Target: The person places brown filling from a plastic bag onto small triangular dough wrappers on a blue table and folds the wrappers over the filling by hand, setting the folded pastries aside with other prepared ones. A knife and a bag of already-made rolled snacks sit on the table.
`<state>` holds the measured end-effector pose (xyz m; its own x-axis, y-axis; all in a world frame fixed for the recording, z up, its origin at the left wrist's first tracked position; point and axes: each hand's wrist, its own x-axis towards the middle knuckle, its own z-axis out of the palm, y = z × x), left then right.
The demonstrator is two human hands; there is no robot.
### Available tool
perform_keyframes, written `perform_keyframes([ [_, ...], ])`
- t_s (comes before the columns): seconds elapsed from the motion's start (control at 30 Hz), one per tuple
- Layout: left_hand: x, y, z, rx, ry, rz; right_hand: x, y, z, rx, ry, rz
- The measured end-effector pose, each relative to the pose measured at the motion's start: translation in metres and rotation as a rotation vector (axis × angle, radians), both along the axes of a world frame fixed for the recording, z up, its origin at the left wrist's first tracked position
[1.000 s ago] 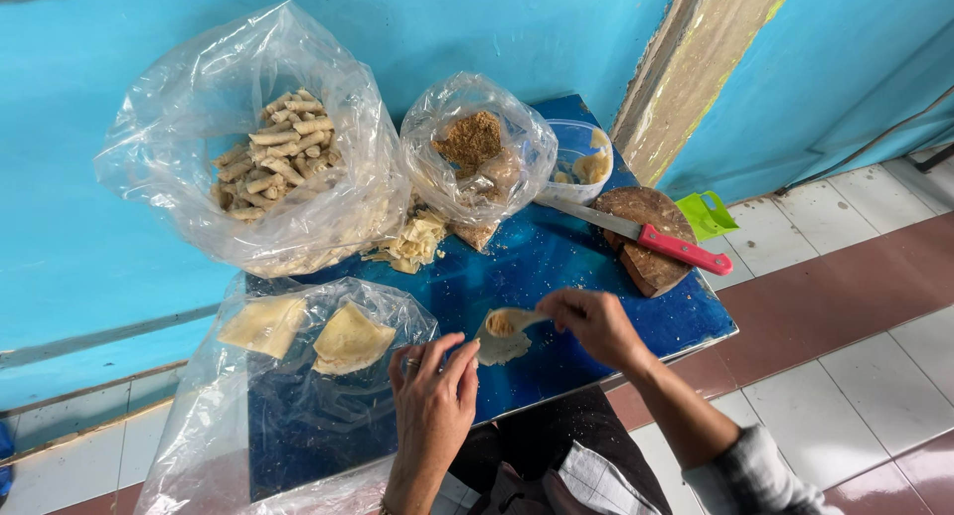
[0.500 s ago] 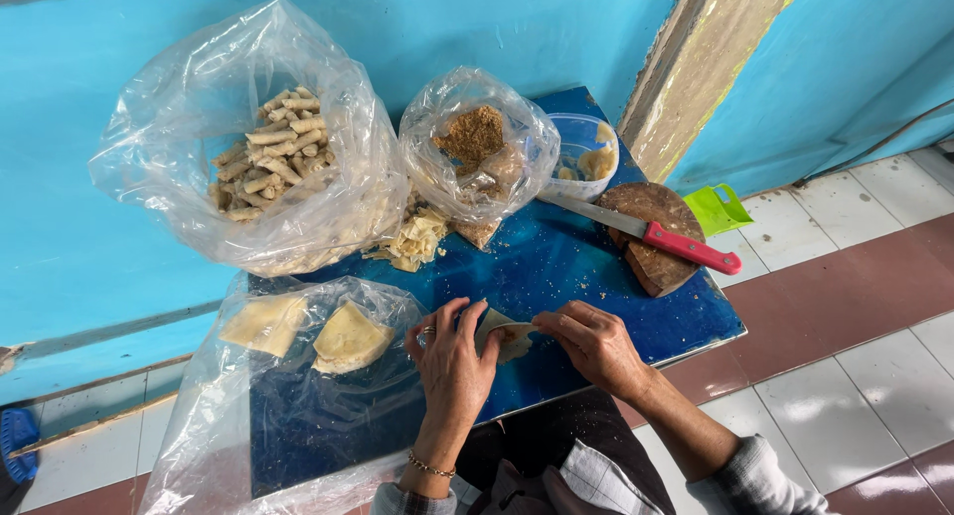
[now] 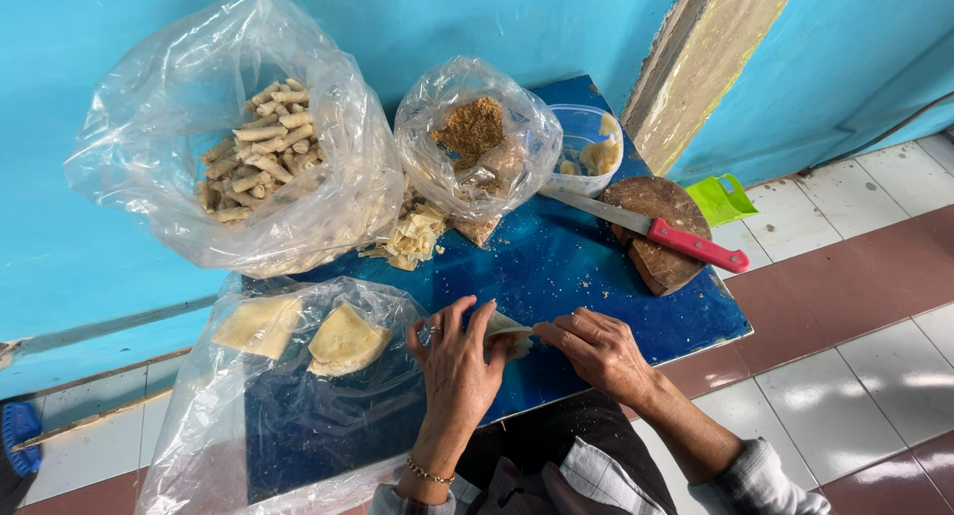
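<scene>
While both hands meet, left hand (image 3: 459,361) fingers and right hand (image 3: 599,351) fingers pinching pastry wrapper (image 3: 507,329)

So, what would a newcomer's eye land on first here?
Probably the big clear bag of rolled pastry sticks at the back left of the blue table. Next, the red-handled knife lying across a round wooden board at the right. At the front edge, the left hand and right hand pinch a pale wrapper.
</scene>
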<state>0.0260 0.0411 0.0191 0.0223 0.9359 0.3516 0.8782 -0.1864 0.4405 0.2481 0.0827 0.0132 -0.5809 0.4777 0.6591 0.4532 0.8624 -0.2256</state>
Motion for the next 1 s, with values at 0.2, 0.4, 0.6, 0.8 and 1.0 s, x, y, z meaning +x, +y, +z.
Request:
perform_keyframes([
  [0.2,-0.013,-0.013,0.004,-0.018,0.039,0.031,0.004,0.001,-0.004,0.030,-0.007,0.007],
  [0.4,-0.020,-0.023,0.005,-0.018,0.031,0.052,0.002,0.001,-0.007,0.027,0.024,0.024],
  [0.6,-0.017,-0.024,-0.001,-0.052,0.018,0.028,0.001,0.007,-0.008,-0.309,0.129,-0.040],
  [0.8,-0.019,-0.035,-0.007,0.014,0.058,0.066,0.007,0.053,0.012,-0.777,0.354,-0.152],
  [1.0,-0.014,-0.043,-0.014,0.046,0.124,0.167,-0.041,0.160,0.050,-0.274,0.394,-0.351],
])
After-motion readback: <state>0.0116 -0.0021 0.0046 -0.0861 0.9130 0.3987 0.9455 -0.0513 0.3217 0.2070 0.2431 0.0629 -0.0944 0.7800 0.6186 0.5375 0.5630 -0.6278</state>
